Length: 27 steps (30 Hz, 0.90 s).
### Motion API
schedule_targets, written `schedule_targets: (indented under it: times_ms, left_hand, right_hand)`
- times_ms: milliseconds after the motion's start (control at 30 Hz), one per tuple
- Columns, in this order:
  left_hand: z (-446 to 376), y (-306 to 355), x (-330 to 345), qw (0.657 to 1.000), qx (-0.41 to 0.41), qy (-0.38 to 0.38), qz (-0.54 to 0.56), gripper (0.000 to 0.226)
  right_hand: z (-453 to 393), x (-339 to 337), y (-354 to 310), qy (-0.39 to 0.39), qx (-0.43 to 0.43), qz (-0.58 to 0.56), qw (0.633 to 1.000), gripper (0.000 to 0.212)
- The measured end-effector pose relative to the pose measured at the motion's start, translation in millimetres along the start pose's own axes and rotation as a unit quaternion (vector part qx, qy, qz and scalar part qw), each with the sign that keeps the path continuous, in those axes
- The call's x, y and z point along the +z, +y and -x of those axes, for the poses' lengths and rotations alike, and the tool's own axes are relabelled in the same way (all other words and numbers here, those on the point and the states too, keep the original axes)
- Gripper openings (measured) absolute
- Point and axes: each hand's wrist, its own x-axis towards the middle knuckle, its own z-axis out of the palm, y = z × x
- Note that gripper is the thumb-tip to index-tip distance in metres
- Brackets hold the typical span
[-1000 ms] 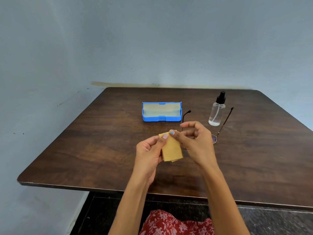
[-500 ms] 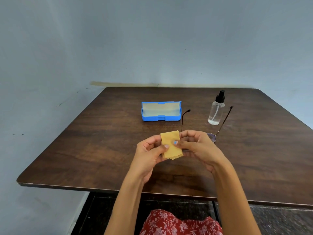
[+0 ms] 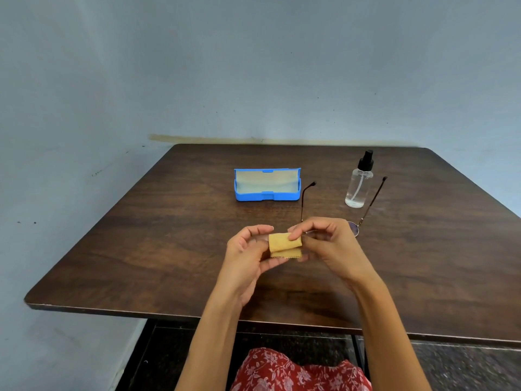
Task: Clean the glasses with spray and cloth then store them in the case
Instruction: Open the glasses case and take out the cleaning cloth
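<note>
While both hands work above the near middle of the dark brown wooden table, the head view shows the left hand and the right hand sharing one small mustard-yellow cleaning cloth, which is folded or rolled over on itself with a zigzag-cut edge hanging below. Left-hand fingers are curled about the cloth's left end; the right thumb and forefinger pinch its right end from above. Neither hand holds anything else. Judged from this, the step in hand is preparing the cloth, either folding it into a pad for wiping or folding it away; which of the two cannot be settled from this view. To do it well, the fold should be kept flat and even, edges matched, with a clean face left outward and the fingertips kept off that face. The thin dark-framed round-lens glasses lie on the table just beyond the right hand, ungripped, temples open and pointing away from the person; one lens shows past the knuckles, the other is hidden behind the hand. A clear plastic spray bottle with a black pump top stands upright between the two temple tips. The bright blue rectangular plastic case sits open, well beyond the left hand, interior apparently unoccupied.
</note>
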Motion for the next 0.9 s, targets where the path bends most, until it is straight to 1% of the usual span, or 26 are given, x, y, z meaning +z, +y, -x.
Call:
schedule_targets:
  times_ms: [100,200,267,333,367,433,500,533,567,633,700,767,800,867,900]
  left_hand:
    - [-2,0,1,0.999,-0.029,0.011,0.034,0.013]
    - [-1,-3,1,1.000,-0.009,0.015,0.016,0.021]
    - [-1,-6,0,1.000,0.004,0.028,-0.001,0.024]
    - [-2,-10,1,0.999,0.013,0.036,-0.009,0.021]
    - [-2,-12,1,0.999,0.017,0.037,-0.014,0.019]
    - [-2,-17,0,0.998,0.031,0.035,-0.050,0.014]
    - [-3,-22,-2,0.991,0.048,0.040,-0.116,0.011]
    - [-4,-24,-4,0.985,0.058,0.045,-0.157,0.012]
    - [-5,-26,-6,0.975,0.072,0.054,-0.201,0.015]
    - [-5,-30,-8,0.944,0.113,0.064,-0.302,0.017]
    - [-3,-35,-8,0.899,0.178,0.070,-0.393,0.018]
    - [-3,-40,-7,0.852,0.251,0.077,-0.453,0.020]
    - [-3,-42,-6,0.831,0.270,0.078,-0.481,0.021]
    - [-2,-45,-5,0.794,0.274,0.073,-0.538,0.024]
    - [-2,-47,-5,0.781,0.265,0.071,-0.561,0.025]
  right_hand:
    - [0,0,2,0.015,-0.006,0.030,0.999,0.038]
    - [2,1,4,0.015,0.002,0.052,0.999,0.035]
    - [4,0,6,0.018,0.039,0.019,0.999,0.032]
    - [6,0,6,0.012,0.083,-0.047,0.995,0.025]
    - [7,0,7,0.013,0.089,-0.057,0.994,0.021]
    - [7,1,12,0.031,0.075,-0.005,0.997,0.011]
    - [7,2,18,0.053,0.075,0.079,0.993,0.014]
    - [6,2,21,0.061,0.084,0.103,0.989,0.016]
    - [6,3,23,0.066,0.093,0.119,0.986,0.018]
    - [7,5,26,0.076,0.097,0.160,0.979,0.019]
    - [9,8,30,0.081,0.085,0.213,0.970,0.016]
    - [10,13,35,0.087,0.062,0.259,0.960,0.014]
    - [10,15,37,0.088,0.052,0.271,0.957,0.015]
    - [10,17,41,0.088,0.040,0.287,0.953,0.017]
    - [10,16,42,0.087,0.035,0.296,0.951,0.018]
